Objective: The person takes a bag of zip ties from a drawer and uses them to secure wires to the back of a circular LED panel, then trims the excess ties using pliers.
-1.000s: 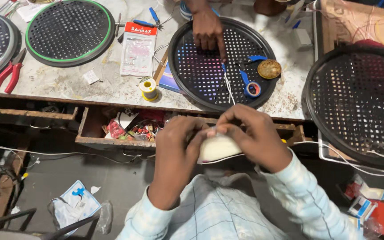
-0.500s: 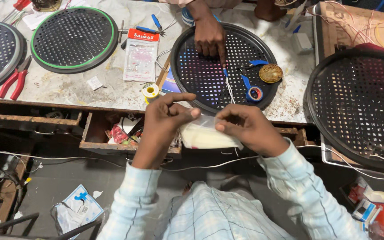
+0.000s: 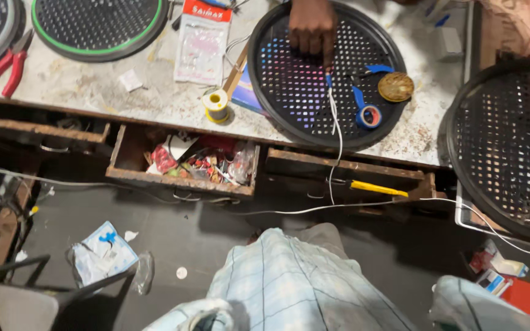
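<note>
- Both of the person's hands were raised in front of the chest a moment ago, pinching a pale piece between them; now the left hand and right hand have dropped out of the frame
- Only checked sleeve cuffs show, the left sleeve (image 3: 194, 314) at 7 o'clock and the right sleeve (image 3: 480, 303) at 5 o'clock, so whether the fingers are apart, together or clamped cannot be told
- The pale piece is no longer visible either; it has gone below the bottom edge or lies hidden by the shirt (image 3: 302, 276)
- Nearest ahead, at 12 o'clock, are the open drawer (image 3: 179, 182) and a white wire (image 3: 337, 132) hanging off the counter (image 3: 93, 92)
- A co-worker's hand (image 3: 311, 27) rests fingers-down on the black perforated tray (image 3: 277, 104), with a blue tape roll (image 3: 369, 115) near it at 4 o'clock
</note>
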